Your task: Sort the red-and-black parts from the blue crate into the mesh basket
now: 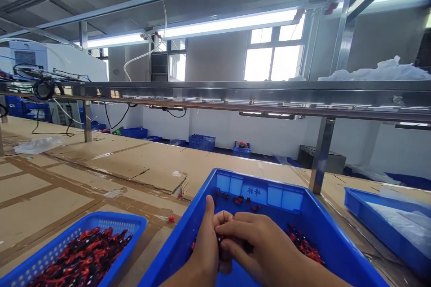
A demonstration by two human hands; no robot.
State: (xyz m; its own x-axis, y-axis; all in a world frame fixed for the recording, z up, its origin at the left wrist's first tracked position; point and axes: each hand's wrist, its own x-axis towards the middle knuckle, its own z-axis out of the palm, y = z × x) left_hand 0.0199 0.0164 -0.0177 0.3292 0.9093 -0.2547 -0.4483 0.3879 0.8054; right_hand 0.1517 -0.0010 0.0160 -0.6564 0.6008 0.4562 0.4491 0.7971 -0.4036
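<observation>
My left hand (206, 240) is held over the blue bin (311, 206), thumb up and fingers curled inward. Small dark pieces (248, 247) show between the two hands, mostly covered by fingers. Against the left hand's fingers, my right hand (261, 237) is closed in a pinch; what its fingertips grip is hidden. Inside the bin, a pile of small red and black pieces (305, 244) lies along the right side. A few similar pieces (239, 200) are scattered near the far wall.
At left stands a blue perforated basket (138, 224) filled with red and black pieces. A blue tray (357, 202) holding white plastic is at right. Cardboard (134, 161) covers the table. A metal post (322, 157) rises behind the bin, with a shelf beam (215, 92) crossing above.
</observation>
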